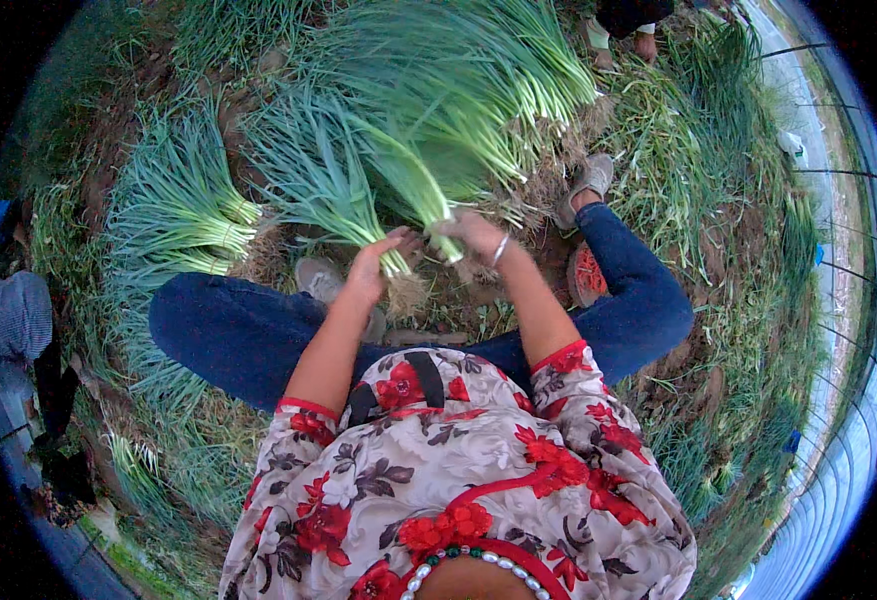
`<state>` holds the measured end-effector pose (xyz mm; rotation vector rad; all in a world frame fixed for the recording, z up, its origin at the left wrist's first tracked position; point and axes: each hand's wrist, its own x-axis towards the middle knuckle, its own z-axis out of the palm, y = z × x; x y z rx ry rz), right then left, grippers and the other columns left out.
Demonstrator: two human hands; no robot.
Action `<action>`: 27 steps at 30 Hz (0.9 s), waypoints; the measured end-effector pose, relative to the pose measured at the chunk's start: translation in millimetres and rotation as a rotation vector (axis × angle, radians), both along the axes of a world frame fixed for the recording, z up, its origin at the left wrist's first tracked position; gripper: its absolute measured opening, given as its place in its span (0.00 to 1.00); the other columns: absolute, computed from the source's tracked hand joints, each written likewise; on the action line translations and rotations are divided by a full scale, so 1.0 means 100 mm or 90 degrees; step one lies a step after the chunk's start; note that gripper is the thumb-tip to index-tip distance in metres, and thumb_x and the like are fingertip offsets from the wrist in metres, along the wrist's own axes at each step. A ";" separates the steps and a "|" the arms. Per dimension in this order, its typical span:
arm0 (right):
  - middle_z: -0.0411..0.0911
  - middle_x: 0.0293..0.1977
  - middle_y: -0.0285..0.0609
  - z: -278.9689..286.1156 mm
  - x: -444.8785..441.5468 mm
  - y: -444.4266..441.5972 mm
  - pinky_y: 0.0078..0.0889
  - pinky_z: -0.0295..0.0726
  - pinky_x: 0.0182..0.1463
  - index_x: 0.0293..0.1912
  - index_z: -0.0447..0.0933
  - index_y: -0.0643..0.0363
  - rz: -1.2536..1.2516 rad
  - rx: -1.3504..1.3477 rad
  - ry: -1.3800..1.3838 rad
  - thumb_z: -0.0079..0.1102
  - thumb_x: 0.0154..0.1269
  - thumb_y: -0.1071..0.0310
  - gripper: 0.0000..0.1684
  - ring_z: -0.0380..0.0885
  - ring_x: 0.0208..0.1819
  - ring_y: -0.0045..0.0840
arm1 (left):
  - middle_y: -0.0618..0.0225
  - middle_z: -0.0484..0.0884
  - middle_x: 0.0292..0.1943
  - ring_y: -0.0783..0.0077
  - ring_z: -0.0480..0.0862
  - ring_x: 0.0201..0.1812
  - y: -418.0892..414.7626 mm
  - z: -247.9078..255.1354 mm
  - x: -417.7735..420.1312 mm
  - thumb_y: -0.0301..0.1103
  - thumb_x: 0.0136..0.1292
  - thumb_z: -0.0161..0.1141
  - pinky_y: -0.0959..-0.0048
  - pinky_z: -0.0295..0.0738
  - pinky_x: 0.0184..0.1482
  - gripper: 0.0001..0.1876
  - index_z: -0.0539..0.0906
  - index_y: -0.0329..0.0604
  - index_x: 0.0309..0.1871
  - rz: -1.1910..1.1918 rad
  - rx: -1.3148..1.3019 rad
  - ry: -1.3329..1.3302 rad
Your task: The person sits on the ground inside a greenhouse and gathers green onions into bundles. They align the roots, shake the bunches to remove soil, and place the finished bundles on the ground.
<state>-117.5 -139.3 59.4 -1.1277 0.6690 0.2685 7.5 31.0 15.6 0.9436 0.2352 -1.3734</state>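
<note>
My left hand (375, 264) grips a bunch of green leafy allium stalks (341, 199) near the base. Its fibrous, soil-covered roots (407, 296) hang below the palm, and the long leaves spread up and to the left. Close beside it, my right hand (476, 234) is closed around the lower end of a smaller bundle of stalks (425, 187), whose leaves are blurred. Beyond both hands lies a large heap of the same stalks (438, 67), roots towards the right. A few loose stalks (509, 210) rest on the soil under that heap.
Tied bunches (221, 232) lie left of my bent knee. An orange-red object (587, 274) sits by my right leg. Leaf litter (660, 142) covers the ground at right. Another person's hand (644, 46) shows at the top; another person (18, 322) is at far left.
</note>
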 end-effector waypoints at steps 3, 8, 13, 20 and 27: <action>0.78 0.36 0.49 -0.49 0.02 0.36 0.37 0.72 0.46 0.42 0.73 0.68 0.208 -0.351 0.035 0.45 0.66 0.58 0.20 0.76 0.39 0.35 | 0.62 0.81 0.41 0.62 0.82 0.38 -0.07 0.02 -0.12 0.38 0.60 0.55 0.65 0.76 0.45 0.17 0.75 0.39 0.50 -0.054 0.047 0.031; 0.75 0.34 0.61 -0.51 0.07 0.55 0.46 0.69 0.45 0.34 0.72 0.68 0.356 -0.717 -0.043 0.36 0.64 0.63 0.19 0.73 0.40 0.50 | 0.61 0.81 0.39 0.63 0.82 0.37 -0.06 -0.29 -0.11 0.37 0.60 0.55 0.64 0.77 0.43 0.16 0.76 0.37 0.48 0.004 0.020 -0.013; 0.74 0.32 0.61 -0.17 -0.20 0.49 0.48 0.70 0.41 0.33 0.73 0.66 0.362 -0.698 -0.009 0.41 0.59 0.64 0.15 0.74 0.37 0.47 | 0.60 0.81 0.41 0.62 0.82 0.39 -0.15 -0.21 -0.13 0.36 0.60 0.55 0.64 0.76 0.45 0.17 0.75 0.36 0.49 -0.008 -0.026 0.071; 0.76 0.26 0.58 -0.21 -0.40 0.66 0.48 0.75 0.37 0.31 0.75 0.66 0.397 -0.734 0.015 0.44 0.55 0.68 0.13 0.77 0.31 0.48 | 0.62 0.81 0.41 0.64 0.81 0.41 -0.27 -0.03 -0.18 0.38 0.59 0.59 0.64 0.75 0.48 0.17 0.76 0.38 0.48 -0.062 -0.064 0.091; 0.77 0.30 0.59 -0.11 -0.43 0.74 0.47 0.74 0.43 0.31 0.75 0.66 0.441 -0.634 0.033 0.44 0.58 0.60 0.18 0.77 0.36 0.49 | 0.73 0.76 0.20 0.73 0.76 0.19 -0.19 -0.17 -0.06 0.35 0.55 0.64 0.72 0.73 0.22 0.09 0.76 0.44 0.33 -0.063 0.045 0.125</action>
